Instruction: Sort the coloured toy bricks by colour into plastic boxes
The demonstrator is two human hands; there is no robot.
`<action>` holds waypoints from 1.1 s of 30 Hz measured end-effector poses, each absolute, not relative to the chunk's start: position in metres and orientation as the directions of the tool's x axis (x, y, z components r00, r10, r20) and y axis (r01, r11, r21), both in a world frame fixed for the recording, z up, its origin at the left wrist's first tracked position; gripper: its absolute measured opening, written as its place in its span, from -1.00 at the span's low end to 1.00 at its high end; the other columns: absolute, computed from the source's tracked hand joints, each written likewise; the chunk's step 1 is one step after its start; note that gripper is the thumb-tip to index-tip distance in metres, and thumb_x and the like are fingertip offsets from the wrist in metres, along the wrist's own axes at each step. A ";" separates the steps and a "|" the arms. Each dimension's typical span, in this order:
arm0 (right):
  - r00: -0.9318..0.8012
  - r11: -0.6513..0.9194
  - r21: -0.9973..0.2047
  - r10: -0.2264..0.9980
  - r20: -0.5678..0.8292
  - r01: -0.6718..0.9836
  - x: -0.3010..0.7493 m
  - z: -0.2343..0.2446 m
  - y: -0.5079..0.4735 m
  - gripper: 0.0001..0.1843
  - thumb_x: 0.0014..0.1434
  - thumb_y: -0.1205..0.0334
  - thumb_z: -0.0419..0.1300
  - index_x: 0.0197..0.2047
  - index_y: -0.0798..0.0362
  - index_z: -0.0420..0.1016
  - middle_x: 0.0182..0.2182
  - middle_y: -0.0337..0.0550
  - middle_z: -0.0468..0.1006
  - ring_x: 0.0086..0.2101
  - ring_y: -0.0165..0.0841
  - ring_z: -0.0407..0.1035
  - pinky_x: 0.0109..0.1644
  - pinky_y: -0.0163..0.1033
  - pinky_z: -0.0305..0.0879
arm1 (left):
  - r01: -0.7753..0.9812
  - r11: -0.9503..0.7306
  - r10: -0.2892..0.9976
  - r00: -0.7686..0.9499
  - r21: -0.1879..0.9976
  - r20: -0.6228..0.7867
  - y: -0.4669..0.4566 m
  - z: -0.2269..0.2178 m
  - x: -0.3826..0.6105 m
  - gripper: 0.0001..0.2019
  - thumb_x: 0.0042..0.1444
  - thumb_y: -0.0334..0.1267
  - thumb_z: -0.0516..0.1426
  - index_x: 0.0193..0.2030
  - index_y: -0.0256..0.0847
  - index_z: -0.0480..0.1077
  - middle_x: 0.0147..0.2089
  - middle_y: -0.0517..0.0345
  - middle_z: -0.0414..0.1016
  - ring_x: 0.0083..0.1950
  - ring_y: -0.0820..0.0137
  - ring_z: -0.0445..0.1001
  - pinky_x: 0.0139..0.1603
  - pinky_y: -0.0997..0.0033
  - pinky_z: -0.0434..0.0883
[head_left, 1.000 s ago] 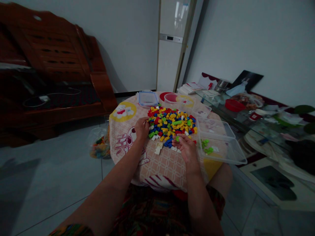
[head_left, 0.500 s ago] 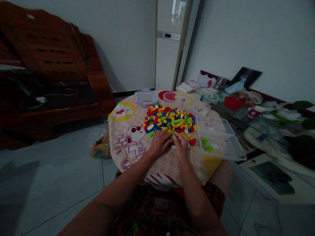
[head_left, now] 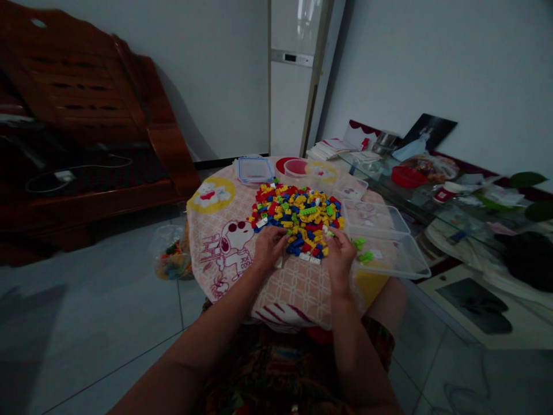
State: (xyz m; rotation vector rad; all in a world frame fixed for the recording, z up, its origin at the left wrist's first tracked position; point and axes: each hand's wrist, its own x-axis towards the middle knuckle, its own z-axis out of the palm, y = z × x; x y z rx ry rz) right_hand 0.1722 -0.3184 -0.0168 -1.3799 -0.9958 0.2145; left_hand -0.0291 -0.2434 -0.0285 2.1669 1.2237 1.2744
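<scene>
A heap of small red, yellow, blue and green building bricks (head_left: 298,214) lies on a round table under a cartoon-print cloth (head_left: 224,242). My left hand (head_left: 268,246) rests at the heap's near left edge, fingers curled on the bricks. My right hand (head_left: 340,255) is at the heap's near right edge, fingers bent, beside a clear plastic tub (head_left: 391,258) that holds a few green bricks (head_left: 363,251). What either hand grips is too small to make out.
More clear tubs (head_left: 374,217) and a lid (head_left: 254,170) stand on the table, with a red-based round container (head_left: 297,168) at the back. A bag of bricks (head_left: 170,259) lies on the floor left. A cluttered glass table (head_left: 453,213) is right; wooden bench (head_left: 86,127) left.
My hands met at the heap's near edge half a second ago and have since spread apart, the right one moving toward the tub with green bricks.
</scene>
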 end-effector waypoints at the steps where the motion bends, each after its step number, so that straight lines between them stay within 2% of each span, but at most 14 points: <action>1: 0.641 0.212 -0.867 0.599 0.480 0.450 0.184 -0.012 -0.323 -0.56 0.16 0.02 0.18 -0.06 0.13 0.66 -0.17 0.03 0.70 -0.21 -0.18 0.57 -0.05 -0.06 0.51 | 0.505 -0.561 0.818 0.218 0.656 0.532 -0.243 -0.029 -0.030 -0.85 0.24 -0.15 0.21 -0.20 -0.15 0.56 -0.19 0.04 0.62 -0.10 0.23 0.54 0.01 0.20 0.45; 5: 0.684 0.040 -0.771 0.435 0.586 0.635 0.230 0.001 -0.340 -0.62 0.11 0.15 0.12 -0.16 0.15 0.67 -0.24 0.07 0.68 -0.23 -0.16 0.55 -0.03 -0.04 0.48 | 0.506 -0.540 0.832 0.206 0.672 0.514 -0.242 -0.030 -0.030 -0.85 0.21 -0.14 0.22 -0.21 -0.14 0.57 -0.19 0.05 0.63 -0.11 0.24 0.54 0.01 0.20 0.46; 9: 0.614 -0.053 -0.649 0.390 0.686 0.759 0.240 0.003 -0.347 -0.66 0.14 0.18 0.08 -0.21 0.13 0.65 -0.20 0.13 0.66 -0.13 -0.10 0.53 0.07 0.05 0.44 | 0.477 -0.563 0.820 0.224 0.674 0.526 -0.241 -0.030 -0.030 -0.84 0.19 -0.13 0.24 -0.21 -0.13 0.59 -0.22 0.06 0.63 -0.12 0.23 0.54 -0.02 0.20 0.48; 11: 0.577 0.005 -0.636 0.416 0.703 0.772 0.224 0.004 -0.347 -0.67 0.20 0.17 0.09 -0.20 0.12 0.65 -0.16 0.16 0.66 -0.10 -0.08 0.51 0.10 0.07 0.43 | 0.460 -0.579 0.810 0.230 0.673 0.540 -0.241 -0.030 -0.030 -0.85 0.18 -0.14 0.24 -0.21 -0.13 0.60 -0.23 0.06 0.64 -0.13 0.23 0.55 -0.04 0.20 0.48; 15: 0.474 0.217 -0.698 0.595 0.649 0.683 0.168 0.001 -0.339 -0.70 0.29 0.17 0.09 -0.19 0.05 0.65 -0.21 0.03 0.67 -0.14 -0.17 0.53 0.07 -0.03 0.45 | 0.449 -0.582 0.808 0.227 0.677 0.544 -0.242 -0.032 -0.030 -0.86 0.17 -0.16 0.25 -0.20 -0.13 0.60 -0.20 0.07 0.65 -0.14 0.25 0.56 -0.07 0.22 0.50; 17: 0.418 0.264 -0.732 0.679 0.604 0.628 0.143 -0.002 -0.333 -0.73 0.27 0.16 0.12 -0.20 0.01 0.65 -0.24 -0.01 0.67 -0.16 -0.19 0.54 0.05 -0.06 0.45 | 0.449 -0.583 0.807 0.231 0.677 0.543 -0.242 -0.032 -0.030 -0.85 0.18 -0.15 0.26 -0.19 -0.12 0.61 -0.20 0.07 0.65 -0.15 0.26 0.56 -0.08 0.24 0.50; 24: 0.366 0.199 -0.826 0.824 0.432 0.527 0.113 -0.011 -0.315 -0.70 0.23 0.11 0.16 -0.10 0.01 0.66 -0.23 -0.01 0.68 -0.23 -0.16 0.54 -0.03 -0.06 0.44 | 0.410 -0.649 0.760 0.323 0.641 0.564 -0.244 -0.031 -0.028 -0.80 0.24 -0.07 0.23 -0.17 -0.12 0.62 -0.19 0.05 0.66 -0.11 0.24 0.56 -0.01 0.20 0.49; 29: 0.350 0.204 -0.846 0.844 0.407 0.492 0.114 -0.015 -0.316 -0.76 0.21 0.16 0.16 -0.18 -0.02 0.65 -0.25 -0.07 0.70 -0.25 -0.19 0.55 -0.08 -0.14 0.44 | 0.359 -0.685 0.727 0.386 0.634 0.567 -0.246 -0.031 -0.028 -0.73 0.27 0.01 0.20 -0.17 -0.11 0.62 -0.20 0.04 0.66 -0.11 0.24 0.56 -0.03 0.22 0.48; 33: 0.385 0.177 -0.863 0.839 0.383 0.473 0.114 -0.016 -0.317 -0.82 0.19 0.17 0.17 -0.27 -0.05 0.61 -0.35 -0.16 0.67 -0.32 -0.24 0.52 -0.15 -0.18 0.42 | 0.328 -0.695 0.714 0.422 0.640 0.558 -0.248 -0.030 -0.026 -0.71 0.27 0.03 0.19 -0.18 -0.11 0.62 -0.22 0.04 0.66 -0.13 0.24 0.57 -0.05 0.22 0.48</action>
